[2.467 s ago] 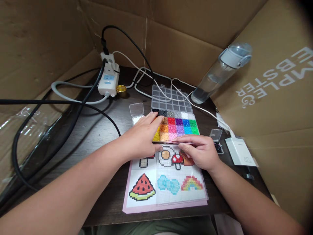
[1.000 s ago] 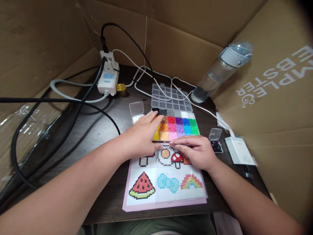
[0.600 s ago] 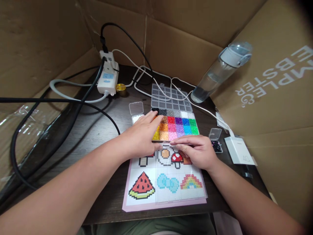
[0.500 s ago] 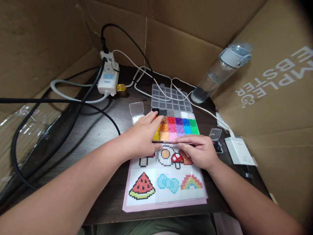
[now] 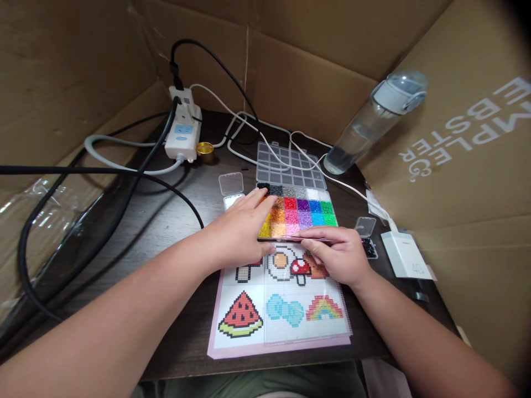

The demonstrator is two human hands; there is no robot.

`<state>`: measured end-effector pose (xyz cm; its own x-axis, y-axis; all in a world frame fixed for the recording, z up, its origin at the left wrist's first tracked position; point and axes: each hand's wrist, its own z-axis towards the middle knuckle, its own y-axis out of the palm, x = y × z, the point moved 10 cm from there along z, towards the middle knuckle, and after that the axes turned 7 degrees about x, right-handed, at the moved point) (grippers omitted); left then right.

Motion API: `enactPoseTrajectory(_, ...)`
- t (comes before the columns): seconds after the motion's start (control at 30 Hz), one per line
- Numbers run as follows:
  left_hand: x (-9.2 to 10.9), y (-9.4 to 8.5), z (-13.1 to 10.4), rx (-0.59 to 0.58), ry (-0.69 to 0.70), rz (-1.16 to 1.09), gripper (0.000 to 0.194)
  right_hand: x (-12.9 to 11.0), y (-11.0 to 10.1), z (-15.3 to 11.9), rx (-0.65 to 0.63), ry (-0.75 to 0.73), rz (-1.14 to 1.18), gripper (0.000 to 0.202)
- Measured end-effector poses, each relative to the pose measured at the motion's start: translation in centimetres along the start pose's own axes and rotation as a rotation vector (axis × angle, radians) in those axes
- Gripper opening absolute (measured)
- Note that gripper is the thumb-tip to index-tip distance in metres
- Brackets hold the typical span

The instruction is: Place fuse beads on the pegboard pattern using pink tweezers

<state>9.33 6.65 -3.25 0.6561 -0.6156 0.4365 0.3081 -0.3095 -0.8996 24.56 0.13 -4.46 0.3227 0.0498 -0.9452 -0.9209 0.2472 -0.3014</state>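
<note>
My left hand (image 5: 240,229) lies over the left side of a divided bead box (image 5: 305,213), fingers stretched out near the black and brown beads. Its thumb points right over the pattern sheet. At the box's front edge my right hand (image 5: 342,251) pinches a thin, pinkish pair of tweezers (image 5: 292,239), pointing left. Under both hands is the pattern sheet (image 5: 228,345) with a watermelon, a bow and a rainbow. A clear pegboard (image 5: 290,337) covers its right part, and a red and white mushroom (image 5: 301,268) of beads shows there.
Small lidded boxes hold white beads (image 5: 232,200) on the left and black beads (image 5: 368,247) on the right. Behind are a power strip (image 5: 182,132), a golden cup (image 5: 205,152), cables and a water bottle (image 5: 365,132). A white charger (image 5: 404,254) stands right. Cardboard walls surround the table.
The fingers of my right hand have shifted very slightly along the tweezers. My left hand stays over the bead box.
</note>
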Motion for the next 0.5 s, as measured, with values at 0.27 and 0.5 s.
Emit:
enactPoseTrajectory(0.27, -0.1, 0.0, -0.1, 0.005, 0.002, -0.017, 0.096, -0.9, 0.3, -0.2, -0.039, -0.091, -0.045, 0.013)
enactPoseTrajectory(0.5, 0.1, -0.1, -0.1, 0.015, 0.008, -0.013, 0.094, -1.1, 1.4, -0.5, -0.136, -0.068, -0.066, 0.015)
